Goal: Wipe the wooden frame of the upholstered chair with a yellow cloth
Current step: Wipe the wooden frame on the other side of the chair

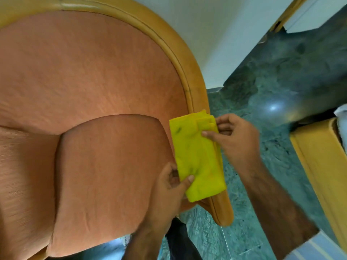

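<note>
Nearest to us, our left hand (pixel 170 184) pinches the lower edge of the yellow cloth (pixel 197 156), thumb on top and fingers curled beneath, so that grip is closed on the fabric. Just beyond it, our right hand (pixel 236 136) pinches the cloth's far right edge, thumb laid across the folded layers and fingers behind. Between the two grips the cloth lies folded into a long pad over the wooden frame (pixel 189 59) of the chair's right arm, covering the rail where it runs down toward its rounded end (dark smudges already show on the fabric). To the left of both grips sits the orange seat cushion (pixel 105 175), and farther off the frame arcs up around the backrest (pixel 90 62). The risk we judge from here: both hands hold only edges, so a stroke could unfold the pad, or drag the soiled face onto the upholstery beside the rail, smearing dirt rather than lifting it.
</note>
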The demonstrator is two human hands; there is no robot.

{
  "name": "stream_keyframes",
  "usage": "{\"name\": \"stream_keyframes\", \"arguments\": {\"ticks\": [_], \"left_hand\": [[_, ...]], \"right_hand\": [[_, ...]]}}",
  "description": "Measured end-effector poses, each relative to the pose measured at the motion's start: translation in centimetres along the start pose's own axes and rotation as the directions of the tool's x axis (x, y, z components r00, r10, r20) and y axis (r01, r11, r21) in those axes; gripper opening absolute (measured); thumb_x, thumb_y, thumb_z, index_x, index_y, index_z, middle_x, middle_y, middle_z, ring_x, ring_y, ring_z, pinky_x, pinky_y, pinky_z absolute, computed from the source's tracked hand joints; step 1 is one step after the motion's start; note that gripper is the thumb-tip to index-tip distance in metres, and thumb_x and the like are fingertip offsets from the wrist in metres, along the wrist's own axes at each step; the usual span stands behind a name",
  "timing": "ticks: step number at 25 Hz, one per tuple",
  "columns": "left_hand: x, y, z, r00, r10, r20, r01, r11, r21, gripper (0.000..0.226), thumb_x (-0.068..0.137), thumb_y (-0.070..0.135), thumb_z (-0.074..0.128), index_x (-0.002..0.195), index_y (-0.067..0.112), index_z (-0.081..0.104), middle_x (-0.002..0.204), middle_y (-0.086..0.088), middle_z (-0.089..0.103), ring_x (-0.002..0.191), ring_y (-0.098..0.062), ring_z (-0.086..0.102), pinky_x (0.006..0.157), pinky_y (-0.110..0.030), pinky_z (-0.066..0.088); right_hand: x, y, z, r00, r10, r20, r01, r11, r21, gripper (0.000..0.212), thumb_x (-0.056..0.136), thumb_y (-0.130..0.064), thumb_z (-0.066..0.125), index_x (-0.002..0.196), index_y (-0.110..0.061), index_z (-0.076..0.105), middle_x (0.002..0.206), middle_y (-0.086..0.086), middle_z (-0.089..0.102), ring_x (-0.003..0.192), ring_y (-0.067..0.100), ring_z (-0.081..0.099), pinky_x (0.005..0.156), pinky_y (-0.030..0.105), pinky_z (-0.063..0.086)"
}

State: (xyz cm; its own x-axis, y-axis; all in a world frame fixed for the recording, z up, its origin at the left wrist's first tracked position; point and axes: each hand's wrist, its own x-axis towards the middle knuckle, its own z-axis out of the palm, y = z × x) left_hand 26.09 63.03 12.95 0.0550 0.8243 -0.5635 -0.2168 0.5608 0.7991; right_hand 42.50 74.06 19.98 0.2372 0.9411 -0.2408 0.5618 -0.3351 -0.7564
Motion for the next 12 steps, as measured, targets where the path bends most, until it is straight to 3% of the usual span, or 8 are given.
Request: {"name": "stream_keyframes", "arguments": {"ticks": [2, 4, 5, 7, 9, 11, 12], "left_hand": [[0.9, -1.6, 3.1, 0.999, -0.035, 0.011, 0.035, 0.999, 0.027, 0.022, 0.091, 0.008, 0.076, 0.087, 0.029, 0.069, 0.096, -0.002, 0.081, 0.09, -0.02, 0.079, 0.068, -0.043, 0.066], [1.9, -3.1, 4.9, 0.999, -0.046, -0.017, 0.048, 0.993, 0.112, 0.015, 0.09, 0.016, 0.079, 0.09, 0.014, 0.064, 0.089, -0.012, 0.077, 0.087, -0.029, 0.076, 0.075, -0.057, 0.064], [2.4, -3.9, 5.4, 0.997, -0.052, -0.048, 0.061, 0.978, 0.199, 0.024, 0.089, 0.023, 0.08, 0.089, 0.009, 0.06, 0.088, -0.018, 0.073, 0.081, -0.028, 0.073, 0.075, -0.056, 0.062], [3.3, -5.1, 5.9, 0.989, -0.07, -0.13, 0.115, 0.92, 0.375, 0.035, 0.087, 0.038, 0.08, 0.085, 0.011, 0.058, 0.084, -0.017, 0.07, 0.071, -0.017, 0.064, 0.067, -0.041, 0.058], [3.8, -4.9, 5.6, 0.987, -0.089, -0.132, 0.142, 0.861, 0.489, 0.032, 0.086, 0.049, 0.078, 0.082, 0.023, 0.06, 0.08, -0.006, 0.071, 0.07, -0.01, 0.065, 0.057, -0.025, 0.051], [4.2, -3.3, 5.0, 0.995, -0.063, -0.077, 0.096, 0.795, 0.599, 0.027, 0.084, 0.056, 0.076, 0.088, 0.034, 0.062, 0.087, 0.006, 0.073, 0.08, -0.007, 0.068, 0.063, -0.018, 0.052], [4.5, -2.0, 4.6, 0.996, 0.053, -0.069, 0.005, 0.753, 0.658, 0.027, 0.084, 0.059, 0.074, 0.096, 0.037, 0.063, 0.094, 0.01, 0.071, 0.088, -0.007, 0.067, 0.072, -0.021, 0.054]], "right_hand": [[0.1, 3.1, -1.7, 0.996, 0.036, -0.077, -0.034, 0.999, 0.028, 0.033, 0.07, -0.02, 0.095, 0.083, -0.032, 0.067, 0.088, 0.002, 0.079, 0.084, 0.018, 0.077, 0.082, 0.046, 0.066], [0.4, 5.8, -2.1, 0.992, 0.066, -0.104, -0.064, 0.998, 0.028, 0.033, 0.071, -0.018, 0.094, 0.085, -0.031, 0.067, 0.089, 0.004, 0.079, 0.084, 0.02, 0.077, 0.083, 0.05, 0.066], [0.6, 7.0, -1.9, 0.991, 0.085, -0.103, -0.085, 0.996, 0.01, 0.031, 0.072, -0.019, 0.094, 0.087, -0.027, 0.068, 0.089, 0.004, 0.079, 0.084, 0.021, 0.076, 0.083, 0.05, 0.066], [1.1, 8.8, -1.0, 0.989, 0.124, -0.078, -0.126, 0.992, -0.016, 0.031, 0.073, -0.021, 0.094, 0.093, -0.021, 0.07, 0.09, 0.004, 0.078, 0.083, 0.02, 0.076, 0.083, 0.049, 0.065], [1.7, 9.8, 0.1, 0.988, 0.14, -0.063, -0.141, 0.99, -0.017, 0.035, 0.075, -0.024, 0.092, 0.102, -0.018, 0.071, 0.096, 0.004, 0.078, 0.089, 0.02, 0.075, 0.085, 0.048, 0.064], [1.4, 10.4, 0.9, 0.987, 0.093, -0.134, -0.104, 0.991, -0.084, 0.053, 0.081, -0.028, 0.088, 0.126, -0.017, 0.063, 0.121, 0.007, 0.072, 0.112, 0.023, 0.068, 0.102, 0.045, 0.058], [0.6, 10.7, 1.4, 0.981, 0.012, -0.194, -0.043, 0.987, -0.153, 0.061, 0.086, -0.032, 0.082, 0.138, -0.017, 0.054, 0.136, 0.008, 0.064, 0.126, 0.024, 0.06, 0.11, 0.042, 0.051]]}}
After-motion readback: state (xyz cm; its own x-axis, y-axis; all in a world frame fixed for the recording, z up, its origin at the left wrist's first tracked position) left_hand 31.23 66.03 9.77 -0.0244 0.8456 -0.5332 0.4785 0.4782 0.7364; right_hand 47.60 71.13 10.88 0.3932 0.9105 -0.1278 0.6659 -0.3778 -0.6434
